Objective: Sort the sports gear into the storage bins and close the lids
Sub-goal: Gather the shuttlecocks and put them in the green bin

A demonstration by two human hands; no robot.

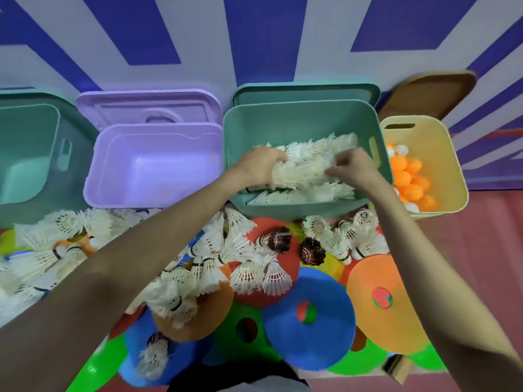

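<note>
Both my hands reach into the green bin (294,120), which holds rows of white shuttlecocks (314,190). My left hand (260,166) grips a stacked row of shuttlecocks (297,175) at its left end. My right hand (351,168) pinches the feathers of the same stack at its right side. Loose white shuttlecocks (249,274) and two dark ones (278,239) lie on the floor over flat coloured discs, among them a blue disc (308,332) and an orange disc (396,278).
A purple bin (152,165) stands open and holds nothing, its lid (150,108) leaning behind. Another green bin (31,154) is at far left. A yellow bin (447,162) at right holds orange and white balls (410,179). Lids lean against the striped wall.
</note>
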